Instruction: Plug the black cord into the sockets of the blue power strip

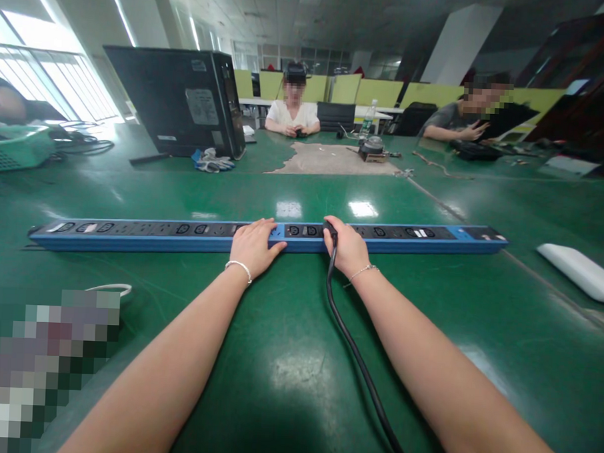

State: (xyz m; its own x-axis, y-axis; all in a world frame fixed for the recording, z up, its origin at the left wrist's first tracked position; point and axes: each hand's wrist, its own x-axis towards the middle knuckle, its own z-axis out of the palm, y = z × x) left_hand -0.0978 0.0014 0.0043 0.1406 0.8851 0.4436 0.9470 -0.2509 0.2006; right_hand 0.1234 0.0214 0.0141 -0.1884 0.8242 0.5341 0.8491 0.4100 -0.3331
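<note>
A long blue power strip [201, 244] with black sockets along its top lies across the green table. My left hand [254, 246] rests on the strip left of its middle, thumb apart from the fingers, pressing down on its top and front side. In my right hand [348, 247] is the black plug [330, 229] of a power cord, held at a socket right of the middle; whether it is fully seated is hidden by my fingers. The black power cord [350, 339] runs from the plug down toward me between my forearms.
A black computer case [172, 104] stands at the back left, with gloves [212, 160] beside it. A green basket [18, 148] sits at the far left, a white flat device [577, 270] at right. A bottle [369, 119] and two people are across the table. A blurred-out object lies front left.
</note>
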